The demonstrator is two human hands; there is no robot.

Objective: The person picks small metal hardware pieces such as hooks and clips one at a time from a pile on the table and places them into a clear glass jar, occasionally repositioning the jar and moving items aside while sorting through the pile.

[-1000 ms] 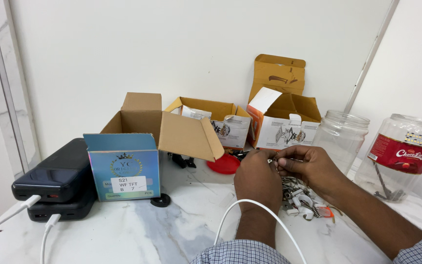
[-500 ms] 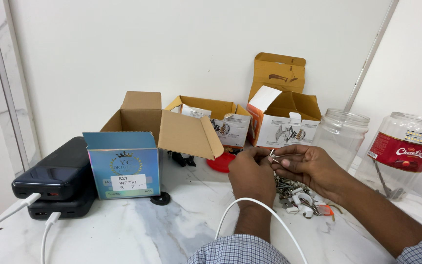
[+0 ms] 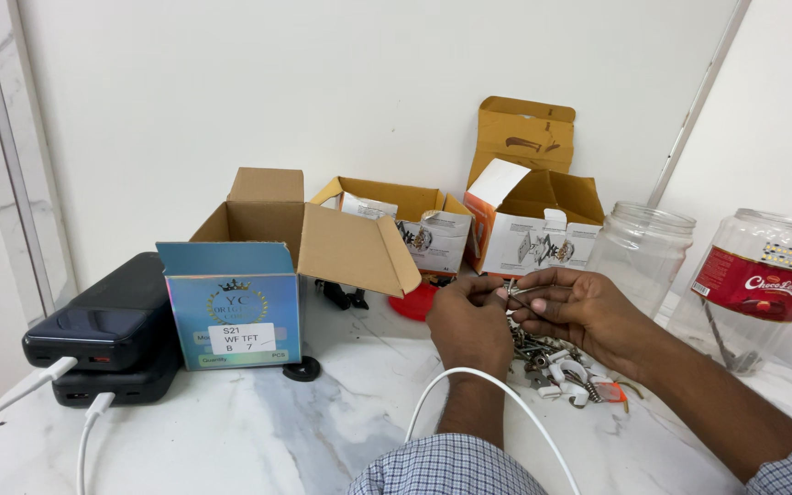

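My left hand (image 3: 471, 323) and my right hand (image 3: 572, 308) meet above the marble table (image 3: 323, 431), fingertips pinched together on a small metal screw (image 3: 522, 291). Under the hands lies a pile of screws, springs and white cable clips (image 3: 561, 365). A white cable (image 3: 497, 403) arcs in front of my left forearm.
Several open cardboard boxes stand behind: a large one with a blue front (image 3: 249, 275), one in the middle (image 3: 410, 225), one at the right (image 3: 533, 220). Two clear plastic jars (image 3: 643, 252) (image 3: 753, 284) stand at the right. Two black power banks (image 3: 107, 330) with white cables sit left.
Both hands have risen from the pile of hardware and now hold a screw between the fingertips above it.
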